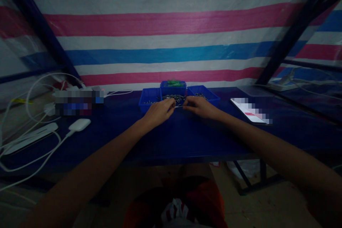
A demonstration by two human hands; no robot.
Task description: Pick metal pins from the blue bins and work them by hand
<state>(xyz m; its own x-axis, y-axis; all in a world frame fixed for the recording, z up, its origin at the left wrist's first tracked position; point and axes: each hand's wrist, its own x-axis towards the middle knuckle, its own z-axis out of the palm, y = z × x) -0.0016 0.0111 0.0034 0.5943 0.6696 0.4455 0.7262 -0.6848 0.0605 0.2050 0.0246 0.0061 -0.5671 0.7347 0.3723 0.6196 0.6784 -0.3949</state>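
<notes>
A thin shiny rod-like piece [179,106] spans the gap between my two hands, just in front of the blue bins. My left hand [159,110] is closed, its thumb and fingers pinching the piece's left end. The fingers of my right hand [199,106] are pinched at the right end. Right behind the hands, small metal pieces [175,97] lie in a middle bin, partly hidden by my fingers. A left blue bin [143,106] and a right blue bin [213,97] also contain small metal pieces. Green items [172,83] fill a back bin [166,88].
On the right of the blue table [171,142] lies a phone [249,111] with a lit screen. At left are white cables [57,149], a white charger [79,125] and a blurred-out box [74,102]. Blue posts [290,32] and a striped sheet [171,25] stand behind.
</notes>
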